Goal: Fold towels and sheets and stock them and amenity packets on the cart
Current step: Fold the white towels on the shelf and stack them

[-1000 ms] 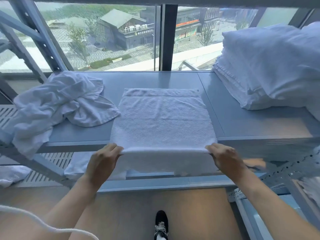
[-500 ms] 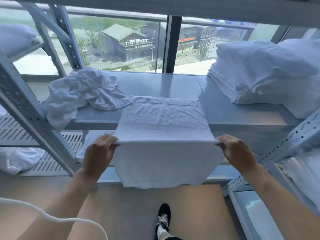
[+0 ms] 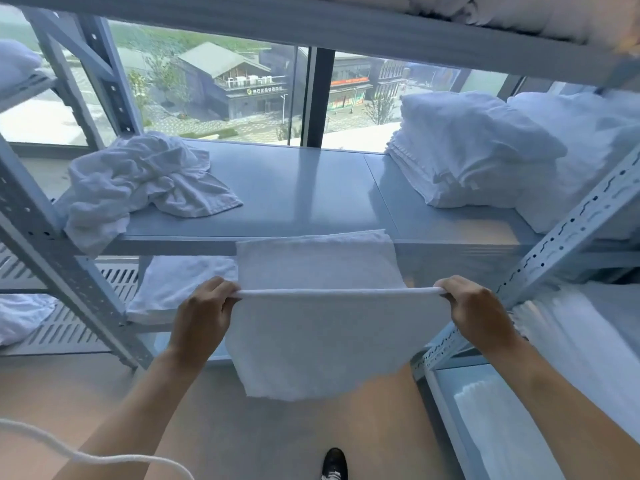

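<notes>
Pinching the towel [image 3: 329, 334] fold: left hand [image 3: 202, 315], right hand [image 3: 476, 311].

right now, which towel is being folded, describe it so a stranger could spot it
Start at the grey shelf under the window and come to its front edge, mid-span. The towel hangs there, folded over a taut edge pinched by the left hand and right hand. It alone is smooth and held; the pile lies crumpled, the stack rests.

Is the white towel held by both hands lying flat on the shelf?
No, the white towel hangs between the left hand and right hand.
</notes>
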